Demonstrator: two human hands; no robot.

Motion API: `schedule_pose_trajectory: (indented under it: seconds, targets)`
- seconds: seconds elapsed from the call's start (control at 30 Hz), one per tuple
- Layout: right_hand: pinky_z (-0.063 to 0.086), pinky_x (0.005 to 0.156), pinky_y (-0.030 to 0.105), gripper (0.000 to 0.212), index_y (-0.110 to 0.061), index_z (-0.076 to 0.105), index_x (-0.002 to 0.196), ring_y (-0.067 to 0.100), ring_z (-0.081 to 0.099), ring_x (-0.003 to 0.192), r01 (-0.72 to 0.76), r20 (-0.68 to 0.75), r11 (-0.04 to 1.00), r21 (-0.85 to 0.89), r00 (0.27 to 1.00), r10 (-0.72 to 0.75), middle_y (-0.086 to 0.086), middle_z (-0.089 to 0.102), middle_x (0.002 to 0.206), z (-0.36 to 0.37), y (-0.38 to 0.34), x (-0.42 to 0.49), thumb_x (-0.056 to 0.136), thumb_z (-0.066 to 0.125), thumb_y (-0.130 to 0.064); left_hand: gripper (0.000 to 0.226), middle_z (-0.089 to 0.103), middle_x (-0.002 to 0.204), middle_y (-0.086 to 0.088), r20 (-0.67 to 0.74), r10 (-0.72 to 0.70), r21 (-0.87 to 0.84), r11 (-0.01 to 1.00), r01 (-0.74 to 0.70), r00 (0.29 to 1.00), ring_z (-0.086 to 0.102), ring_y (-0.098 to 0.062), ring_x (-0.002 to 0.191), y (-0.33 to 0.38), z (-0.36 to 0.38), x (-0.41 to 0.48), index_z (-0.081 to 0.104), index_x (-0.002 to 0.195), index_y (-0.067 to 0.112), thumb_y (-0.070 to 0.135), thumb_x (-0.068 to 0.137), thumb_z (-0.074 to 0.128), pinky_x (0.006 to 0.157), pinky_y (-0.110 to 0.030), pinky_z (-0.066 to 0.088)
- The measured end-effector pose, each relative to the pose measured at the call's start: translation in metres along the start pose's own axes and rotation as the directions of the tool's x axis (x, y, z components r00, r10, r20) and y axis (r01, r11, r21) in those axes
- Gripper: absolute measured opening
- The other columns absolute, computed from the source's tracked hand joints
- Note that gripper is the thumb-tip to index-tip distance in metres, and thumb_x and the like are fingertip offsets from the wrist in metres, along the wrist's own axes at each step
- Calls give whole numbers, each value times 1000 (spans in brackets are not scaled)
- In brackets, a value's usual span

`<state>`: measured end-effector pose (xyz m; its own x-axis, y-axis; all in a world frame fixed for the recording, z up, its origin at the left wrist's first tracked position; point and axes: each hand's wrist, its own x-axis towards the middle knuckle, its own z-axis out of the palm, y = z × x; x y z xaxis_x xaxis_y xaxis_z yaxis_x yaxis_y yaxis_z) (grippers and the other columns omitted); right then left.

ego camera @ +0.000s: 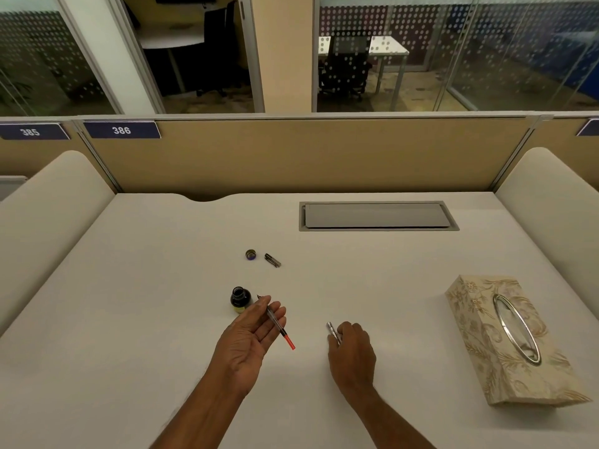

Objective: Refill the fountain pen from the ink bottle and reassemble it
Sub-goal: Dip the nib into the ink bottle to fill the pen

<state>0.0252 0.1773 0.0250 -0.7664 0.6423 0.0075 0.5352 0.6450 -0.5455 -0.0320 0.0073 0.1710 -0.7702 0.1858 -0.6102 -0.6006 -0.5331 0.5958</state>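
Right hand [351,346] is resting nearest, knuckles up on the desk [162,319], its grip closing around the silver pen barrel [331,330]; only the barrel's far end is showing past the fingers. Left hand [256,328] is lying palm up just left of it, fingers loosely curled, cradling the nib section with converter [275,322]: nib pointing far-left toward the bottle, orange converter knob [289,342] sticking out near-right beyond the palm. This grip is narrow but relaxed, more a support than a pinch.

Ink bottle [240,299] is standing open and upright, just beside the left fingertips. Its cap [250,254] is lying farther back, with the pen cap [272,260] just to its right. Tissue box [509,341] is sitting well apart at right.

Judgement: filling looks finished or nearly so; the step in hand is probably bringing barrel to section. To do it well: keep the nib away from the palm, line the barrel's open end up with the orange knob, slide it over straight, then turn gently without twisting the knob. Wiping the nib with a tissue first would limit smears.
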Motion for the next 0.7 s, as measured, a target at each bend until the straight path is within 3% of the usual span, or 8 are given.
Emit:
schedule_pose_trajectory:
  seconds: [0.7]
  targets:
    - [51,76,39,23,-15,62,97,29,60,92,46,81,998,-43,996,-42,6,62,97,-3,2,6,84,69,-32,18,80,92,-17,-27,19,-19,1000,-20,999,80,-26,82,-6,-1,-7,72,108,-2,7,93,68,70,-36,66]
